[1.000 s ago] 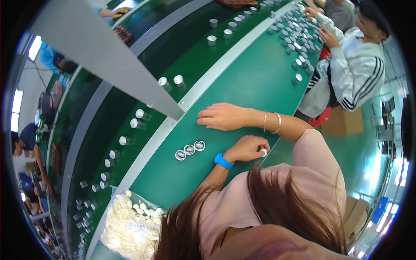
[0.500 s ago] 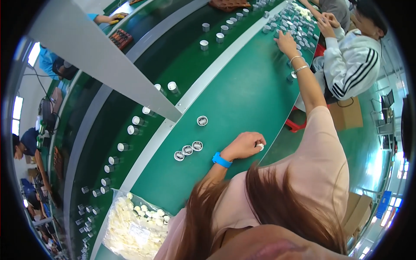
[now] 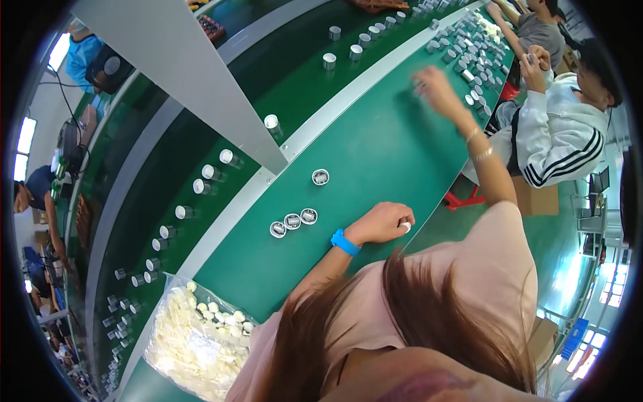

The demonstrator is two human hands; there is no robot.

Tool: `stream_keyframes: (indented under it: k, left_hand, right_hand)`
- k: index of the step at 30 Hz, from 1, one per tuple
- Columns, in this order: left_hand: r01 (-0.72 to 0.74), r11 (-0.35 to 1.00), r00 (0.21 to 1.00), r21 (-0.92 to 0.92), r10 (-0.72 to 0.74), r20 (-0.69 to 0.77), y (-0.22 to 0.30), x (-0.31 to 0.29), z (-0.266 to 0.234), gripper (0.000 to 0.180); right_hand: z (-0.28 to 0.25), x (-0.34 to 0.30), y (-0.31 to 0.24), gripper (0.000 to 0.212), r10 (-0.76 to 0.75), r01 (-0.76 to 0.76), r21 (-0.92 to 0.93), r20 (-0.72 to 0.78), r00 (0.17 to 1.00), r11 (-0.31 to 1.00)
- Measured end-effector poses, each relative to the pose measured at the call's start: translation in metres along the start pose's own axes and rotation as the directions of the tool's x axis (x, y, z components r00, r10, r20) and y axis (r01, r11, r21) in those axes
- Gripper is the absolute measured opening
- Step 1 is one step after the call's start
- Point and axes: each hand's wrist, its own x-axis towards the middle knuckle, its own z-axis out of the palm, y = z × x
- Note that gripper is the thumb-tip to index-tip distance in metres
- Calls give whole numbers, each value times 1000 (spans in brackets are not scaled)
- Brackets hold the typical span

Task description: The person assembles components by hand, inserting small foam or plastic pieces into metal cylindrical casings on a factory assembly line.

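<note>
My left hand [image 3: 380, 223], with a blue band at the wrist, rests on the near edge of the green worktable [image 3: 362, 151]. Its fingers are curled around a small white cap [image 3: 405, 227], of which only a part shows. Away from the body, my right hand [image 3: 435, 92] hangs over the table, smeared by motion; whether anything is in its fingers cannot be made out. Beyond it lies a crowd of small grey metal cylinders [image 3: 462, 57]. Left of my left hand stand three round white-rimmed metal parts [image 3: 292, 222] in a touching row, and a single similar part [image 3: 320, 177] sits farther off.
A clear plastic bag [image 3: 194, 338] of white caps lies at the near left. A grey post [image 3: 201, 87] rises from the metal rail, with a green conveyor [image 3: 228, 127] carrying cylinders behind it. A co-worker in a white jacket [image 3: 562, 137] sits at the right.
My right hand has drawn back from the crowd of cylinders toward the left and nearer. My left hand keeps its hold on the white cap. The view has shifted slightly.
</note>
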Motion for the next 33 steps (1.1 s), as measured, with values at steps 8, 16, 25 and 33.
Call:
stream_keyframes:
  k: [8, 16, 25, 33]
  left_hand:
    - [62, 989, 971, -133, -29, 236, 2, -4, 7, 20]
    - [-7, 998, 962, -63, 24, 270, 3, 3, -7, 23]
    - [-2, 999, 969, -53, 15, 246, 4, -6, -3, 21]
    - [34, 998, 971, -45, -22, 240, 3, -9, 2, 24]
  right_hand:
    - [-5, -47, -220, 33, -756, 715, 280, 64, 652, 640]
    - [-8, -45, -209, 75, -427, 251, 531, 240, 872, 810]
    - [-3, -52, -218, 63, -262, 4, 627, 320, 911, 779]
    - [7, -53, -236, 48, -238, 7, 568, 334, 912, 823]
